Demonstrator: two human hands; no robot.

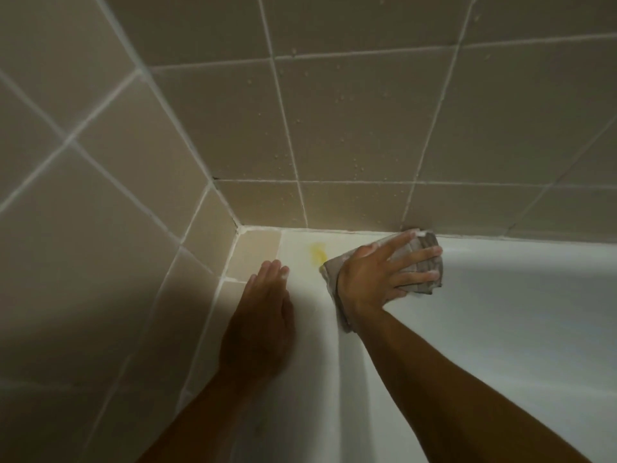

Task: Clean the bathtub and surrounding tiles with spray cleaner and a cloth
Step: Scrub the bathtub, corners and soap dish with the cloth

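Beige wall tiles (pixel 350 128) meet the white bathtub (pixel 500 329) rim. The left hand (pixel 263 315) rests flat, fingers straight; the right hand (pixel 384 272) presses the grey cloth (pixel 419 259) flat-fingered at the rim's back edge. The yellow stain (pixel 317 252) beside it may be missed.

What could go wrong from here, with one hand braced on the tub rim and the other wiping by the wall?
1. The left hand rests flat on the white bathtub rim; if the rim is wet, it may slip.
2. The right hand presses the grey folded cloth right of the yellow stain, which could get missed.
3. Droplets dot the beige wall tiles and may run onto the wiped rim.
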